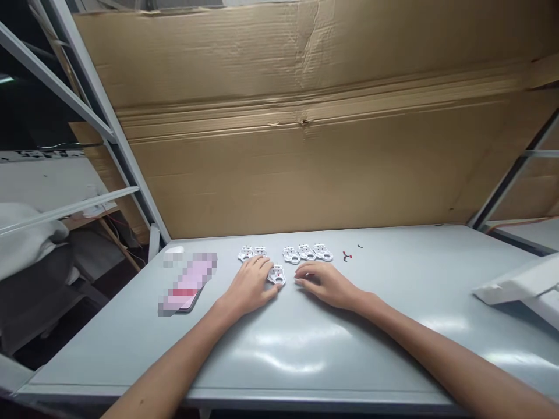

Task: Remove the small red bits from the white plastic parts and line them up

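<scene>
My left hand (251,286) rests on the table with its thumb and index finger around a small white plastic part (276,275). That part has a large ring-shaped hole and a red spot near its middle. To the right of it, apart from the part, is my right hand (326,283), its fingers curled and a gap showing between thumb and index finger; nothing is visible in it. Behind my left hand lie two similar white parts (246,252), partly covered by the fingers. Three more white parts (306,252) sit in a row behind my right hand.
Tiny red and black pieces (347,256) lie right of the row. On the left are a pink phone-shaped item (188,283), blurred, and a small white object (173,254). A white object (517,282) stands at right. Cardboard (305,174) walls the back of the grey table (371,361).
</scene>
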A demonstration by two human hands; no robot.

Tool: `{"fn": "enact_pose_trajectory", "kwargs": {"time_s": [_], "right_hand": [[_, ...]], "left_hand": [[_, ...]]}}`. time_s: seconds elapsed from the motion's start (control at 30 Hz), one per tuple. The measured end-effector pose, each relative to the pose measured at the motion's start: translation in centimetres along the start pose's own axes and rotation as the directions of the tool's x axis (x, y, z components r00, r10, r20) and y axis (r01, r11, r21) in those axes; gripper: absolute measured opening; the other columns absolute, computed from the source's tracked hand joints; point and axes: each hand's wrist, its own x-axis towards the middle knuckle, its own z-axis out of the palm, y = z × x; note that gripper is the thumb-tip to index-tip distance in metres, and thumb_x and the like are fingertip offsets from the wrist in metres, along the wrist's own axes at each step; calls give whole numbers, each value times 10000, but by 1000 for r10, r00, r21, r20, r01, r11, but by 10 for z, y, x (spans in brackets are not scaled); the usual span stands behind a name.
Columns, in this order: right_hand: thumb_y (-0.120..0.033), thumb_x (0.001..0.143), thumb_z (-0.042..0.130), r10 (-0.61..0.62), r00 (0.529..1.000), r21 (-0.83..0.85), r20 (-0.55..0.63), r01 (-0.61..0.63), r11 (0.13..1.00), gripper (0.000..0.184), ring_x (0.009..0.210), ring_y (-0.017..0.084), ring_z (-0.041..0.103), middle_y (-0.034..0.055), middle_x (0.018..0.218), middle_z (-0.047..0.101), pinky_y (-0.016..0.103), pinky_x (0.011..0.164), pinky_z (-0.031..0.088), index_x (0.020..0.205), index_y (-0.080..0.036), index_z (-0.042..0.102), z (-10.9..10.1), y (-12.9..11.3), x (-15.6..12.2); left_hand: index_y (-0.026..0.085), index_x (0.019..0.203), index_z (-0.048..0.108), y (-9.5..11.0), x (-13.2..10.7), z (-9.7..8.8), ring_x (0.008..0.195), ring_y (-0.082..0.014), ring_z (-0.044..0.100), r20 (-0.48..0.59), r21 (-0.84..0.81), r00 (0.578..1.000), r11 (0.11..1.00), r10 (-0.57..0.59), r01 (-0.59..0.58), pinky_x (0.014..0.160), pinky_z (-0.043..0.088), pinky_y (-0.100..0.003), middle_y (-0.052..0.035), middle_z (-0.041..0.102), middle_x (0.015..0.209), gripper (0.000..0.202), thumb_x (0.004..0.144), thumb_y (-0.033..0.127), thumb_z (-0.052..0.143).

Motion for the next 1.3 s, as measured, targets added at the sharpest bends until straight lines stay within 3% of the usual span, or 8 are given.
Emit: {"fn": "enact_pose_trajectory", "kwargs": {"time_s": [0.13, 0.3, 0.43, 0.67, 0.87, 1.0, 1.17, 1.3], "right_hand": [[-236, 942, 523, -1, 1000, -43, 12, 2, 999, 195, 863, 209, 656, 59, 930, 732, 347, 797, 495, 890, -209, 709, -3, 1, 0], [-232, 946, 514, -17, 1000, -118, 1, 17, 993, 199, 925, 218, 664, 67, 1015, 730, 356, 833, 505, 955, -221, 713, -7, 10, -2], [-272, 961, 483, -35, 999, -201, -18, 31, 979, 239, 976, 233, 668, 74, 1087, 723, 371, 856, 514, 1018, -229, 711, -20, 17, -3], [-300, 943, 482, 95, 985, -317, -148, -138, 938, 269, 1057, 274, 651, 113, 1165, 697, 422, 901, 532, 1058, -200, 704, -31, 34, -4], [-355, 959, 480, -61, 997, -370, -36, 43, 928, 361, 1241, 295, 545, 136, 1291, 632, 491, 1077, 425, 1242, -191, 635, -7, 32, -3], [-455, 965, 464, -32, 999, -367, 15, 36, 929, 503, 1370, 329, 430, 139, 1419, 553, 533, 1126, 359, 1390, -195, 534, 4, 24, -3], [-560, 967, 404, 60, 992, -357, 109, -17, 934, 651, 1470, 343, 250, 123, 1543, 411, 540, 1163, 290, 1497, -183, 405, 8, 20, -4], [-571, 964, 404, 61, 990, -352, 131, -11, 936, 648, 1463, 357, 259, 140, 1522, 439, 551, 1156, 289, 1474, -173, 438, 6, 19, -3]], "left_hand": [[182, 1077, 640, -4, 1, -1, 1159, -285, 583, -38, 10, 998, 999, 41, -41, 999, 457, -430, -113, 650, 1210, 208, 913, 309, 622], [201, 915, 686, 5, 0, -16, 910, -228, 667, 122, -84, 981, 987, 150, -140, 865, 496, -351, -58, 712, 923, 199, 962, 347, 560], [214, 1068, 671, 5, -3, -21, 995, -245, 663, 193, -146, 961, 974, 198, -171, 876, 496, -345, -70, 704, 1064, 239, 966, 394, 551], [189, 1316, 570, -2, -3, -16, 1246, -286, 554, 236, -84, 959, 987, 155, -139, 1059, 415, -402, -112, 594, 1359, 460, 977, 492, 501], [215, 1459, 432, -9, 3, -3, 1412, -262, 383, 246, -39, 964, 995, 101, -94, 1196, 219, -430, -91, 433, 1521, 562, 1004, 543, 401], [202, 1490, 381, -11, 6, 3, 1443, -260, 331, 270, -25, 960, 998, 69, -64, 1213, 155, -447, -104, 377, 1552, 578, 1023, 539, 334], [139, 1485, 376, -7, 7, 2, 1464, -301, 276, 278, 30, 960, 999, 25, -35, 1207, 156, -492, -159, 331, 1566, 594, 1019, 507, 376], [185, 1375, 505, -2, 1, -2, 1406, -305, 383, 179, 22, 979, 994, 102, -107, 1167, 277, -495, -151, 424, 1514, 457, 995, 437, 474]]}}
